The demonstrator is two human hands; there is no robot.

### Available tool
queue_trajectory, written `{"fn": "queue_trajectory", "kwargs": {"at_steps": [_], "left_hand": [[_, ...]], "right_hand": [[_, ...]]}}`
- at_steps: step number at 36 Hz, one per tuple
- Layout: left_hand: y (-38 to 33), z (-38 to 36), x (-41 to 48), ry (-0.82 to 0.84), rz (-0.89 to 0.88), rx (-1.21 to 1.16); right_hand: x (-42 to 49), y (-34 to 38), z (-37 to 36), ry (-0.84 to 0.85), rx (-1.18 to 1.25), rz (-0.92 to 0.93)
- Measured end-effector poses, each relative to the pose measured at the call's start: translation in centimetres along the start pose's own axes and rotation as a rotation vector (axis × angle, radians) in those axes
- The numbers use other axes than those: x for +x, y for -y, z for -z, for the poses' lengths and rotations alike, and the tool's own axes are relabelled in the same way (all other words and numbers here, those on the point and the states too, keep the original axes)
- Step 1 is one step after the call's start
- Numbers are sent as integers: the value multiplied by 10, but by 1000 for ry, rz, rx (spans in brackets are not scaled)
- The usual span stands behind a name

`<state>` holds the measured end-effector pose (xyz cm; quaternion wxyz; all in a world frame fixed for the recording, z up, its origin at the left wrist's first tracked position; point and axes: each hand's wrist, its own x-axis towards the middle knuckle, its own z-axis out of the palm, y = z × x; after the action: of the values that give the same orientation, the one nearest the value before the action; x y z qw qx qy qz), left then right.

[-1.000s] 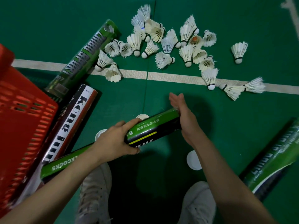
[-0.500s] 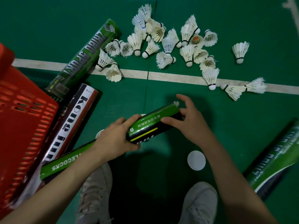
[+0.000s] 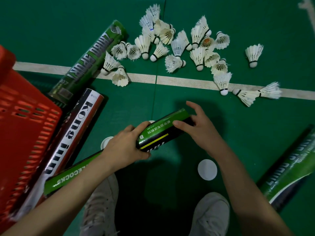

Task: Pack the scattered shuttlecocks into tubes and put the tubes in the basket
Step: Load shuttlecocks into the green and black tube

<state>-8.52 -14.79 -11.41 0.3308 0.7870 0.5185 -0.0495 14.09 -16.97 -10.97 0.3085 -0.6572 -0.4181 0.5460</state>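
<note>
Shuttlecocks point(image 3: 179, 46) are lying scattered in a loose heap on the green floor point(image 3: 247, 137), most of them beyond the white line point(image 3: 144, 78) and a few resting on it. None is sitting in the red basket point(image 3: 25, 133), which is standing at the left edge of the view. The person is holding a green tube point(image 3: 163, 132) slantwise over the floor in front of them, with its far end pointing up and to the right. The left hand point(image 3: 122, 147) is gripping the tube about its middle, its fingers point(image 3: 144, 155) wrapping round the underside and the thumb lying on top. The right hand point(image 3: 199, 126) is holding the far end, its thumb point(image 3: 180, 124) pressing on the upper side and the other fingers arching round the end, with the forefinger lifting clear. The tube's near end is crossing in front of a white-and-red tube point(image 3: 68, 142) that is lying just beside the basket. A dark green tube point(image 3: 88, 60) is lying across the white line near the leftmost shuttlecocks, and a further green tube point(image 3: 289, 169) is lying well apart at the right. One white cap point(image 3: 207, 169) is lying on the floor under the right forearm, and another cap point(image 3: 106, 142) is peeking out beside the left hand. Two pale shoes point(image 3: 100, 206) are showing at the bottom.
</note>
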Motion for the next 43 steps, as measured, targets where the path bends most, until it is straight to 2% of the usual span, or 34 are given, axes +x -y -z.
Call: {"fn": "queue_trajectory", "kwargs": {"at_steps": [3, 10, 15, 19, 24, 28, 33, 36, 43], "left_hand": [[1, -2, 1, 14, 11, -4], [7, -6, 0, 13, 26, 57], [4, -4, 6, 16, 39, 42], [-5, -3, 25, 32, 64, 7], [-13, 4, 53, 4, 62, 32], [-19, 12, 75, 19, 75, 59], [-28, 21, 96, 66, 72, 91], [-29, 24, 108, 81, 75, 96], [-33, 23, 125, 105, 77, 62]], "right_hand": [[1, -2, -2, -60, 14, -9], [7, -10, -4, 98, 90, -72], [17, -13, 1, 120, -45, -77], [25, -2, 6, -67, -68, -27], [44, 0, 16, -168, -2, -7], [71, 0, 35, -351, 62, -11], [106, 0, 75, -512, -243, -57], [127, -6, 96, -511, -431, -52], [159, -17, 117, -422, -754, -178]]}}
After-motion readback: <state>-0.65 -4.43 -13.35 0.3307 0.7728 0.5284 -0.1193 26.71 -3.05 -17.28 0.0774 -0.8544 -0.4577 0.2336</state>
